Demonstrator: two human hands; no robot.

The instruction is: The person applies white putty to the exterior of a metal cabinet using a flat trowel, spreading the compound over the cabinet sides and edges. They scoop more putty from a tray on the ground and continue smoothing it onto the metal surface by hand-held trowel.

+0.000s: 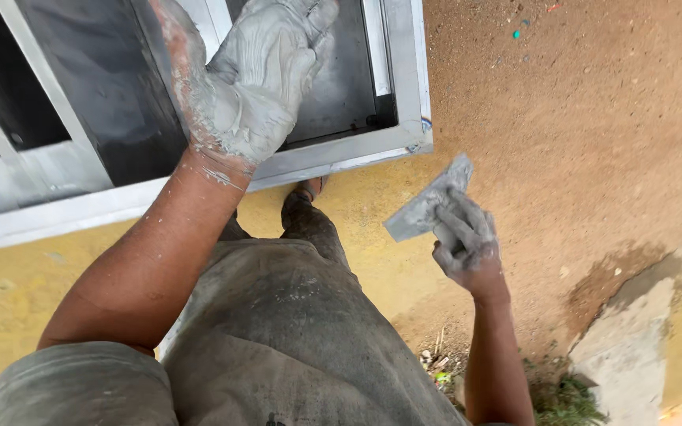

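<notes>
Gripping a flat grey putty blade with closed fingers, the right hand hangs to the right of the window frame, over brown soil. Left hand, covered in grey putty, is open with the fingers spread and lies flat on the frame, just above its lower rail. Below the frame is a yellow wall.

Bare dirt ground, perhaps scattered litter
</notes>
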